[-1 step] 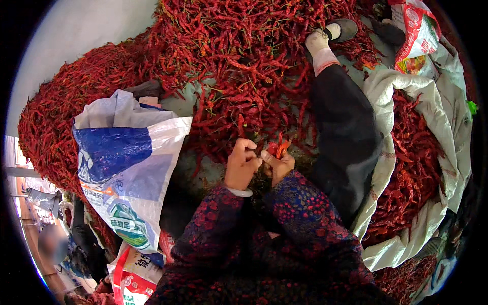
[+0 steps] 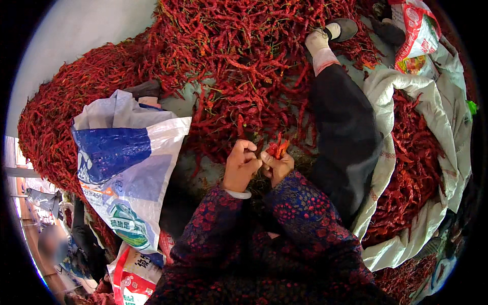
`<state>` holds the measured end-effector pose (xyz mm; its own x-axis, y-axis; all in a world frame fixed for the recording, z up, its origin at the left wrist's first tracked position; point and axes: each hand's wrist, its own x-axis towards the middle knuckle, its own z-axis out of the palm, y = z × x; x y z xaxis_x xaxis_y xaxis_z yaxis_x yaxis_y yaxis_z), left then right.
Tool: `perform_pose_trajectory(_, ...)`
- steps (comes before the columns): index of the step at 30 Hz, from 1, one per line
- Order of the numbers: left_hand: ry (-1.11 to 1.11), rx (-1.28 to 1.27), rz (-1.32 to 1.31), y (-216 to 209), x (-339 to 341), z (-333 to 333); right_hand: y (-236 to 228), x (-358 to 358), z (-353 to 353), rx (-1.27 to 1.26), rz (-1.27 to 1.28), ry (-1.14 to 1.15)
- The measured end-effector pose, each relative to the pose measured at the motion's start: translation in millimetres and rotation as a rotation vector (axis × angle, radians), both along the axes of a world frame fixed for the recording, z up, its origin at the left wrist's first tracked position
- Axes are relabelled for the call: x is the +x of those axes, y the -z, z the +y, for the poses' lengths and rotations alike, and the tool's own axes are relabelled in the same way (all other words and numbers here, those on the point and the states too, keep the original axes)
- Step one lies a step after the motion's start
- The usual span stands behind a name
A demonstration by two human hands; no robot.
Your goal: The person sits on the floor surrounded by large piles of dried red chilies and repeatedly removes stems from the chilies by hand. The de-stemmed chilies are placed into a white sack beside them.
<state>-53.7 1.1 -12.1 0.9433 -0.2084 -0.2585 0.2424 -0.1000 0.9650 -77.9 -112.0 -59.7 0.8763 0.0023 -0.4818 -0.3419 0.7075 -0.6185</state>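
Observation:
Dried red chili peppers (image 2: 277,147), a few with an orange tint, stick out of my right hand (image 2: 279,165), whose thumb and fingers are closed round them. Beside it, almost touching, my left hand (image 2: 241,165) has its fingers curled in and the thumb toward the right thumb. What the left fingers pinch, if anything, is too small to make out. A white bangle (image 2: 238,194) circles my left wrist. Just beyond both hands spreads a large heap of dried red chilies (image 2: 239,66), many with thin greenish stems.
A pale woven sack (image 2: 378,119) of red chilies stands open at my right, next to a dark-trousered leg (image 2: 345,132). A white and blue plastic sack (image 2: 134,152) lies over the left side. Another person (image 2: 84,244) is at the lower left.

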Motion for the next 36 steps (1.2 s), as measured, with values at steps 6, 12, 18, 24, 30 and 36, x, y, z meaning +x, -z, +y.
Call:
perform_pose_trajectory(6,-0.042,-0.394,0.33,-20.9,-8.1,4.0,-1.3,-7.1,-4.9,0.461,-0.155,-0.139)
perform_pose_trajectory(12,0.054,0.752,-0.551,11.1,-18.9,3.5,15.3,-8.9,7.3,-0.439,-0.051,0.091)
perform_pose_trajectory(18,0.896,0.759,-0.392,17.7,-44.8,20.2,1.7,-5.1,-35.1,0.259,0.354,0.237)
perform_pose_trajectory(24,0.474,0.717,-0.605,37.2,10.7,-1.1,2.0,-21.8,-19.9,0.25,0.192,0.177)
perform_pose_trajectory(30,0.213,1.001,-0.627,81.1,58.6,-44.1,65.9,-12.1,-16.9,1.068,-0.506,-0.263)
perform_pose_trajectory(36,0.204,0.782,-0.513,91.0,75.6,-33.6,54.2,-25.8,-17.4,0.991,-0.149,-0.089)
